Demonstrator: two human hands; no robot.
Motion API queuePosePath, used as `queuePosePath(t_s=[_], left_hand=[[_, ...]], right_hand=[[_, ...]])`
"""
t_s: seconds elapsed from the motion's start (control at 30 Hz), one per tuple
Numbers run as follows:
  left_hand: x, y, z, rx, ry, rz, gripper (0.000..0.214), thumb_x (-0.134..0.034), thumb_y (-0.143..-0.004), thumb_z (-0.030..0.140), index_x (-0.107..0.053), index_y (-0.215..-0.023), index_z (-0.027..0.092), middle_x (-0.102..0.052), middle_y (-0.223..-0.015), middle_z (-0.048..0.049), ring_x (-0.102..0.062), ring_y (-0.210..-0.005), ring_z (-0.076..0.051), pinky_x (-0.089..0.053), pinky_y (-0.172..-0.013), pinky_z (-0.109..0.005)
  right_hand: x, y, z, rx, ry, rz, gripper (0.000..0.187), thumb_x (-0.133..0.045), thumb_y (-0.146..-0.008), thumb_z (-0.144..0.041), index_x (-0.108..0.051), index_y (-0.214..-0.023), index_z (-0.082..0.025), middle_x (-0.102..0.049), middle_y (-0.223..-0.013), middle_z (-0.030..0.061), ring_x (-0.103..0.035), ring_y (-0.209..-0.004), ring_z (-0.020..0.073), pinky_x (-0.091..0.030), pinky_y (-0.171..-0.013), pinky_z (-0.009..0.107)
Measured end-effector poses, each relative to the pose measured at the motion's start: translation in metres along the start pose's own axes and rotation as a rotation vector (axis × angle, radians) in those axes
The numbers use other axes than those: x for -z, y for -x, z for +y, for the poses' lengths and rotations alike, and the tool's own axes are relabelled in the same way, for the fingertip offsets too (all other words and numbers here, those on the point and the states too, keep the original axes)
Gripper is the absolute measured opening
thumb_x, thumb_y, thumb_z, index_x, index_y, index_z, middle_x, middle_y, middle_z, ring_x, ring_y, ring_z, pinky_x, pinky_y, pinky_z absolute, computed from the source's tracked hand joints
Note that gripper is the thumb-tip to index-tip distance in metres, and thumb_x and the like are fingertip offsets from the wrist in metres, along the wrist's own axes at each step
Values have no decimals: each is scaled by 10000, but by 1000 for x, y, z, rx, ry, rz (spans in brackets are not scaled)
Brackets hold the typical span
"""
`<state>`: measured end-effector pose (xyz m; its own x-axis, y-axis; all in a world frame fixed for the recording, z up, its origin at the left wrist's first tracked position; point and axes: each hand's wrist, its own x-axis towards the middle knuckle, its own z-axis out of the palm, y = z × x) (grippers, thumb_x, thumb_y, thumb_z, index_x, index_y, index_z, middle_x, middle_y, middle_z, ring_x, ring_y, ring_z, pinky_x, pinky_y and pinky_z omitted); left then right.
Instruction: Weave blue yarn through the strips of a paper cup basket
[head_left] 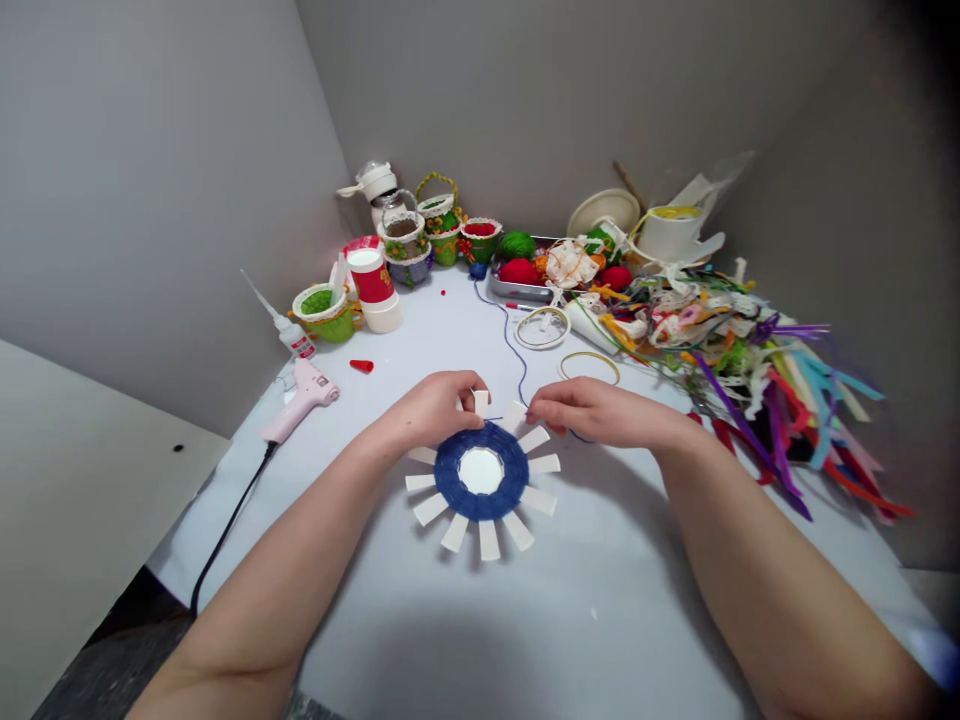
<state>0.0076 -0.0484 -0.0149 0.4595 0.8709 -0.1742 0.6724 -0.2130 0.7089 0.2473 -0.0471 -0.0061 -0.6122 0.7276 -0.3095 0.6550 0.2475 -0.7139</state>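
A white paper disc cut into radiating strips (481,472) lies on the white table, with a ring of dark blue yarn woven round its middle. My left hand (437,406) rests closed on the disc's far left edge, fingers pinching a strip. My right hand (581,409) is closed at the disc's far right edge, pinching the blue yarn strand (512,345) that trails back across the table toward the far clutter.
A pink glue gun (304,395) with a black cord lies at left, beside a glue bottle (289,330) and a red cap (361,366). Decorated cups and small baskets (409,245), a tray of yarn balls (525,265), two rings (589,365) and a heap of coloured ribbons (757,385) crowd the back and right.
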Motion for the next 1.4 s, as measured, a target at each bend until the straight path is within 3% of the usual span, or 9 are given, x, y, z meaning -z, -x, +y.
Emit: queuePosePath(t_s=[0.43,0.73,0.93,1.13,1.27,1.4], left_hand=[[-3,-5,-9,40,21,24,271,-634,-656,238,-614,-922,188,-645,-744,15,-582,-676,-141,-423,-614,-241],[-1,-6,-13,66,38,82,244,-639,-654,246,-610,-889,188,-638,-733,15,-586,-684,-143,-432,-632,-247],[-1,-8,-18,81,45,120,266,-637,-659,249,-600,-913,181,-650,-775,15,-600,-690,-143,-454,-635,-245],[-2,-10,-23,144,132,94,215,-628,-670,221,-578,-874,172,-623,-743,8,-602,-603,-132,-469,-547,-233],[-1,-9,-20,175,171,82,200,-638,-663,199,-565,-847,168,-605,-703,11,-591,-565,-124,-471,-526,-233],[5,-4,-13,171,151,15,253,-648,-664,216,-581,-903,172,-597,-680,17,-575,-564,-116,-456,-528,-228]], right_hand=[[-5,10,-17,72,258,273,329,-440,-882,-451,-631,-806,-195,-607,-689,25,-482,-630,146,-308,-583,262],[-5,14,-19,92,304,277,473,-379,-887,-575,-565,-689,-188,-518,-598,7,-432,-594,136,-272,-554,263],[-3,6,-7,27,162,181,535,-357,-864,-621,-590,-688,-172,-545,-622,15,-454,-604,139,-328,-578,254],[-12,-14,13,30,-141,-1,552,-380,-845,-639,-625,-776,-149,-620,-756,50,-525,-680,160,-387,-624,256],[-20,-21,20,11,-152,-29,491,-454,-819,-600,-516,-612,-160,-455,-569,-21,-383,-550,105,-303,-523,231],[-21,-21,20,-7,-158,-58,437,-454,-829,-544,-463,-604,-169,-382,-562,-39,-340,-544,97,-280,-518,229]])
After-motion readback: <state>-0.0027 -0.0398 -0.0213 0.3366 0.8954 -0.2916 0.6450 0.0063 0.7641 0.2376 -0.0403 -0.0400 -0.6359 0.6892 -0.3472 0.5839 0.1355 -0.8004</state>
